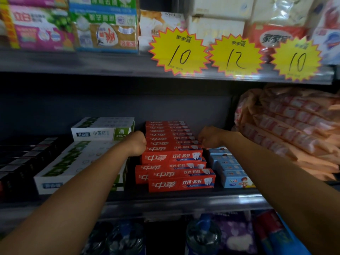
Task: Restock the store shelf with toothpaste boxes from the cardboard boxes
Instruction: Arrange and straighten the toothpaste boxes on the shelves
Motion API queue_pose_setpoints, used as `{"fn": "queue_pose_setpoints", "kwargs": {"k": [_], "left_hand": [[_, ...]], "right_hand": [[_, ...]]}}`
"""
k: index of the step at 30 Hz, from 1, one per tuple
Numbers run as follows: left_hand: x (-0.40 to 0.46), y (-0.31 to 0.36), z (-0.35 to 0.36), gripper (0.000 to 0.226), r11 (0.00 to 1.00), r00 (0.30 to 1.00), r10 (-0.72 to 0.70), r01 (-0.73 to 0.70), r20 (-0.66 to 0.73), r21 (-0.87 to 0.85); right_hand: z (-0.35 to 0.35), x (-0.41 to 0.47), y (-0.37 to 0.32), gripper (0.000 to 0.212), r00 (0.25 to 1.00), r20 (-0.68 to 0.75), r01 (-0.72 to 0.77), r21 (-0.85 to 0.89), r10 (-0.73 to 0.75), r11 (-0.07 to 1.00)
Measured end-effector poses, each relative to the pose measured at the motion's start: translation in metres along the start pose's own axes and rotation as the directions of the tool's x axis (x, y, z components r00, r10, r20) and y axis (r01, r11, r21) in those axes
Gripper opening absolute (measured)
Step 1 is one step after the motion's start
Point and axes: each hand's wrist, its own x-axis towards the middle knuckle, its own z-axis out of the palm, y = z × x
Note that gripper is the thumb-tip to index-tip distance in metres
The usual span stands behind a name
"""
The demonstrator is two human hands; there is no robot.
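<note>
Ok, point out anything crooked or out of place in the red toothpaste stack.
The front red toothpaste boxes sit staggered: the two nearest the shelf edge are shifted right of the ones behind, so the row isn't flush. The left hand and right hand flank the back stack. Nothing looks crushed or spilled.

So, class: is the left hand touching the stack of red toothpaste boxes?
Touching. In the head view the left hand lies curled against the left end of the red toothpaste boxes, with no gap visible between them.
</note>
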Motion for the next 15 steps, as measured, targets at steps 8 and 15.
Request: {"fn": "queue_pose_setpoints", "kwargs": {"k": [8,15], "left_hand": [[-0.015,0.003,-0.01,0.015,0.999,0.999,0.005,-0.003,-0.044,0.051],[-0.025,0.012,-0.004,0.017,0.998,0.998,0.041,-0.038,-0.05,0.05]], "right_hand": [[-0.003,-0.018,-0.003,0.018,0.997,-0.077,-0.004,-0.067,-0.001,0.998],[0.008,-0.027,-0.007,0.021,0.999,-0.03,0.029,-0.061,-0.031,0.998]]}}
